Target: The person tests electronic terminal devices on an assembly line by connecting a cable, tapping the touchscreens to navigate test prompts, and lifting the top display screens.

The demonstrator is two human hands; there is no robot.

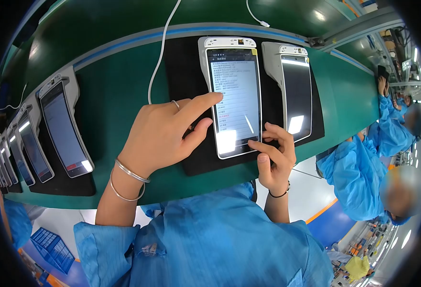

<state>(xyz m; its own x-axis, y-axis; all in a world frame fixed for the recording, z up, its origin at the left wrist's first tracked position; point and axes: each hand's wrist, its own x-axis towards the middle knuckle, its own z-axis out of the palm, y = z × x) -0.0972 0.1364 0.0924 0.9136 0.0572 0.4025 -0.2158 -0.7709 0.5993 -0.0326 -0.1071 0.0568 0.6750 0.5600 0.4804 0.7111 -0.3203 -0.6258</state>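
The white device (236, 103) you'd notice first lies on a black mat (185, 71) on the green worktop (119, 91), right in front of the person, with its lit screen (244, 112) facing up. Lines of text fill the upper part; below runs a list, one entry of it in red.

The left hand (165, 129) comes in from about 8 o'clock, index finger stretched to the screen's edge near 9 o'clock. Its grip is wide, thumb held well away from that finger, with nothing in it. From here I can't tell whether the fingertip presses or just hovers. Two silver bangles (131, 175) circle that wrist.

The right hand (278, 160) is at the device's 5 o'clock corner, index fingertip over the bottom of the screen, the other fingers loosely curled beyond the edge. That grip is fairly narrow but also holds nothing, its thumb apart from the index finger. A dark band (279, 195) rings the wrist.

At 3 o'clock, on the same mat, lies a second device (297, 98), its screen dark. A white cable (158, 62) trails past at 10 o'clock, and a row of similar devices (64, 131) stretches away at 9 o'clock. Over at 4 o'clock is a co-worker (354, 177) in blue.
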